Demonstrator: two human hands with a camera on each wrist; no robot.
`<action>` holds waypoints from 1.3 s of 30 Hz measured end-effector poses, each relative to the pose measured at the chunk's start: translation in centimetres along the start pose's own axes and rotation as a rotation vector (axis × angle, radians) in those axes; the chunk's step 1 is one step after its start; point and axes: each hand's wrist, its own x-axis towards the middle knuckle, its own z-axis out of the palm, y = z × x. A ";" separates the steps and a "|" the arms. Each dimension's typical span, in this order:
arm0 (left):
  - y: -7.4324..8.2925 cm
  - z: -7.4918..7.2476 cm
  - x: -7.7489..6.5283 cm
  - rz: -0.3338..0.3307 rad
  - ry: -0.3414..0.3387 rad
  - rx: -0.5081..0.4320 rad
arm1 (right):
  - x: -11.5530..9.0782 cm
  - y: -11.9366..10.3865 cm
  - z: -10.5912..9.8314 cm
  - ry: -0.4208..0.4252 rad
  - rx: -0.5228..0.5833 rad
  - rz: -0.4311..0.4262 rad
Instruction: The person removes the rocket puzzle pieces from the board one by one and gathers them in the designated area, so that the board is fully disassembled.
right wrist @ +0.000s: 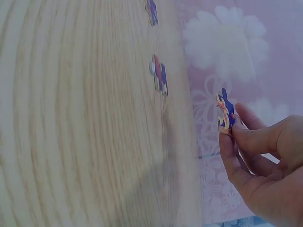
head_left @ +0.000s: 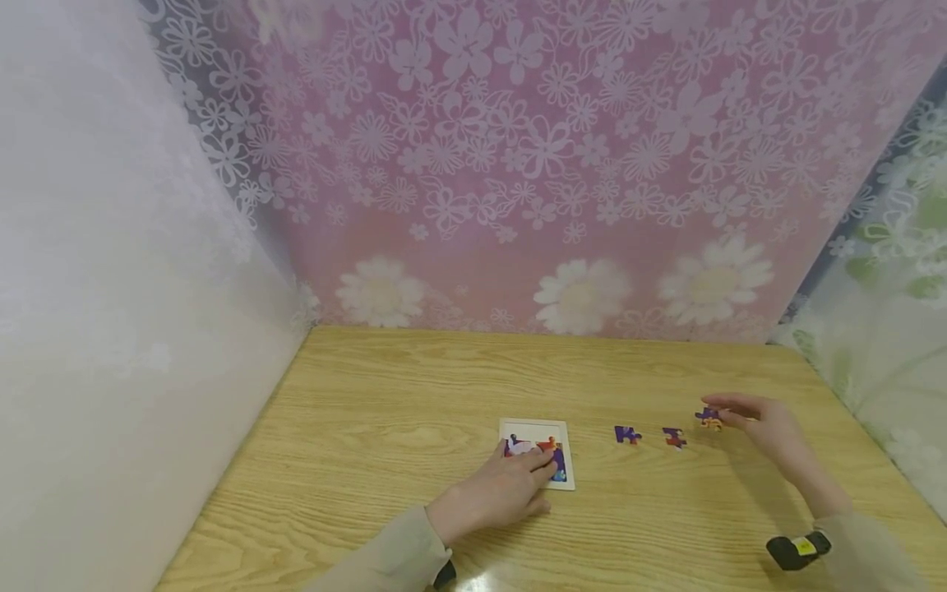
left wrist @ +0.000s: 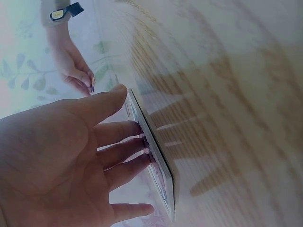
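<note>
My left hand [head_left: 503, 492] rests with straight fingers on a small white-framed puzzle board [head_left: 533, 423]. Purple and orange pieces lie in its lower part, partly under the fingers; the upper part shows bare white. In the left wrist view, the fingertips [left wrist: 144, 142] touch the board's face. My right hand [head_left: 765, 427] pinches a purple and yellow-orange puzzle piece [right wrist: 226, 113] between thumb and fingers, above the table on the right. Two loose pieces lie between board and right hand: a purple puzzle piece [head_left: 627, 434] and a red and purple puzzle piece [head_left: 674, 437].
Everything lies on a wood-grain table [head_left: 385, 411]. A pink flowered backdrop [head_left: 473, 205] rises at its far edge, with a whitish panel [head_left: 133, 288] on the left and a leafy patterned panel [head_left: 903, 329] on the right. Each wrist wears a dark band.
</note>
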 end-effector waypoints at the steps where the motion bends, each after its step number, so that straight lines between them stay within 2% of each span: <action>1: 0.0 0.0 0.0 0.000 0.000 0.001 | -0.1 0.2 -0.1 0.005 0.000 0.002; 7: 0.1 -0.2 -0.2 0.006 0.001 0.007 | -0.3 1.1 -0.6 0.008 -0.023 0.017; 12: 0.1 -0.2 -0.2 0.010 0.004 0.012 | -0.5 1.7 -0.7 -0.037 -0.041 0.055; 24: 0.1 -0.2 -0.2 0.005 -0.005 0.019 | -0.8 3.5 -0.4 -0.098 -0.067 0.076; 32: 0.1 -0.3 -0.3 0.004 -0.001 0.018 | -0.8 3.8 -0.2 -0.114 0.002 0.072; 35: 0.1 -0.3 -0.2 0.003 -0.002 0.017 | -0.7 3.9 -0.1 -0.107 -0.027 0.053; 39: 0.0 -0.3 -0.2 0.001 -0.005 0.006 | -0.6 3.9 -0.1 -0.120 -0.048 0.068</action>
